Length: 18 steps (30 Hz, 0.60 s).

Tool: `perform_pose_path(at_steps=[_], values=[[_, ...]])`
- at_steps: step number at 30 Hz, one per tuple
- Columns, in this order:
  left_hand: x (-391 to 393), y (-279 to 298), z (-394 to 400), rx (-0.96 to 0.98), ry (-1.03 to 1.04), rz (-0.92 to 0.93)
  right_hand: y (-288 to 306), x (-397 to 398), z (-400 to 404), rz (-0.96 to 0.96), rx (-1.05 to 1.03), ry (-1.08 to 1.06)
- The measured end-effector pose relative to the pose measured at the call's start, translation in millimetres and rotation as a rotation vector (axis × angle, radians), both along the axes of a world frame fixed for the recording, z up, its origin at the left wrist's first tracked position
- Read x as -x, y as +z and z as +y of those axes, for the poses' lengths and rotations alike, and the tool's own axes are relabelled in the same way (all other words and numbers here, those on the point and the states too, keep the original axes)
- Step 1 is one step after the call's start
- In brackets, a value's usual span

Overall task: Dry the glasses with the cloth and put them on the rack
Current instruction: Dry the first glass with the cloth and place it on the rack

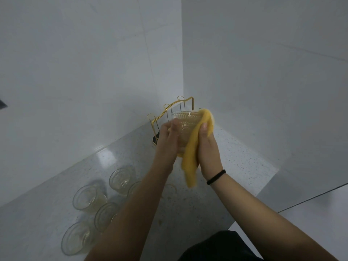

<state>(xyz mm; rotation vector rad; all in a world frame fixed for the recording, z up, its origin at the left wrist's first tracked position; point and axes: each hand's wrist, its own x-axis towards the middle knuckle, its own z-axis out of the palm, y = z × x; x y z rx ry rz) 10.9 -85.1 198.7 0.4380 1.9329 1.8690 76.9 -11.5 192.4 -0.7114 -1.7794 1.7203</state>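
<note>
A ribbed clear glass (185,122) is held up above the counter, mouth away from me. My left hand (168,136) grips its left side. My right hand (207,146) presses a yellow cloth (191,155) against its right side, and the cloth's tail hangs down between my wrists. Right behind the glass stands a gold wire rack (166,113) with upright pegs, no glass visible on it. Several more ribbed glasses (119,178) stand on the counter at lower left, partly hidden by my left forearm.
The speckled white counter (235,159) runs into a corner of white walls behind the rack. Its edge drops off at the right to a lower white surface (310,219). A dark garment (216,247) shows at the bottom.
</note>
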Motion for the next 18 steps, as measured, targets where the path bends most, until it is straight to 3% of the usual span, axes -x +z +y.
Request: perform_pose_path(at_steps=[3,8,13,15,18], values=[[-1,-2,-2,0.03,-0.084,0.083,3,1,-1,-0.025,-0.089,-0.049],[-4,-4,-5,-0.159,-0.275,-0.051,15,5,19,-0.027,0.261,-0.026],[0,-8,0,0.059,-0.042,-0.008,-5,0,-1,-0.026,0.007,-0.067],[-1,-10,-3,0.043,-0.111,0.026,-4,-1,-2,-0.029,-0.033,-0.099],[-1,-7,-9,-0.138,-0.311,-0.11,8,2,12,-0.069,0.161,-0.07]])
